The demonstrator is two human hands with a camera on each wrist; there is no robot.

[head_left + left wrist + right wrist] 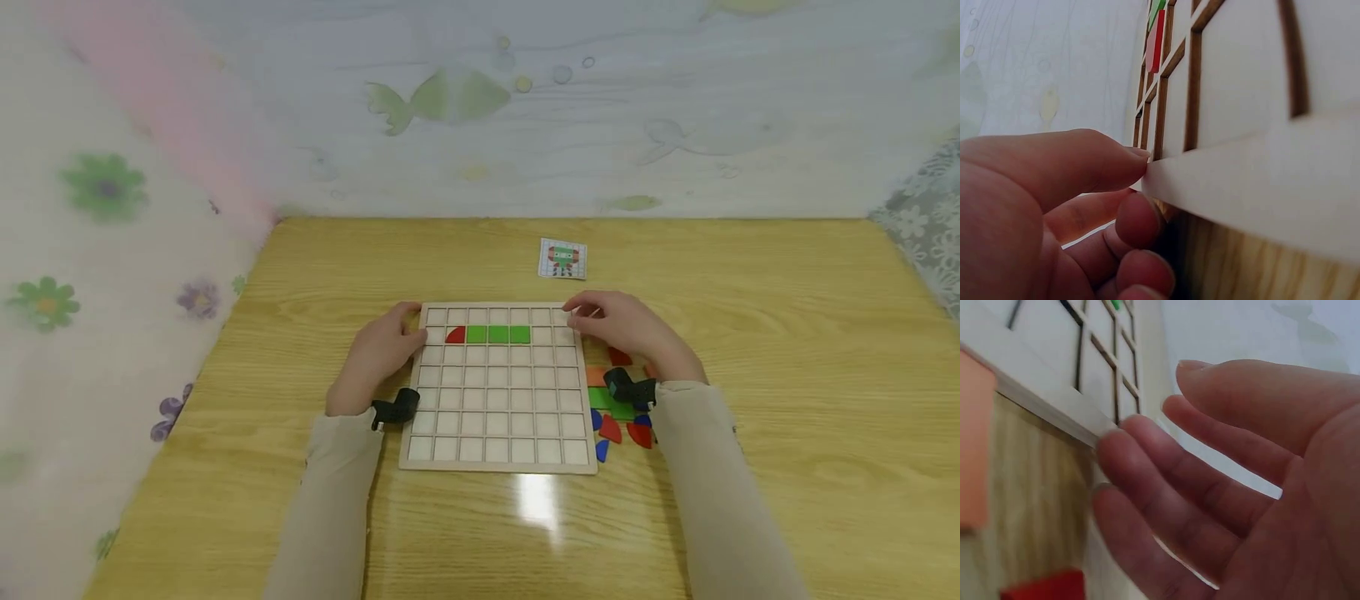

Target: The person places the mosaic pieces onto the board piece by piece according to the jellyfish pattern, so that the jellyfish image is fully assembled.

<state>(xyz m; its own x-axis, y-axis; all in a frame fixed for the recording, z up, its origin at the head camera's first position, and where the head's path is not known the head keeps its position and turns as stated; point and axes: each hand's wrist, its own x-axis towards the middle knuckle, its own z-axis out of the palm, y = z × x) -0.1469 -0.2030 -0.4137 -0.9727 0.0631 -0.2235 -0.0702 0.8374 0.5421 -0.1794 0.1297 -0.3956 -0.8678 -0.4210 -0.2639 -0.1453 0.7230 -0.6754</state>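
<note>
A wooden grid board (498, 402) lies on the table between my two hands. In its second row from the back sit a red quarter-circle piece (456, 336) and three green square pieces (498, 334) side by side. My left hand (378, 354) grips the board's left edge near the far corner. In the left wrist view the thumb (1104, 159) presses the rim while fingers curl against its side. By the far right corner, my right hand (628, 327) has its fingers (1166, 462) loosely extended at the edge, with the thumb held apart.
Loose coloured pieces lie right of the board, partly under my right wrist: a red piece (611, 429), an orange piece (596, 377), a green piece (598, 398) and a blue piece (602, 451) among them. A small picture card (563, 259) lies behind the board, before the wall.
</note>
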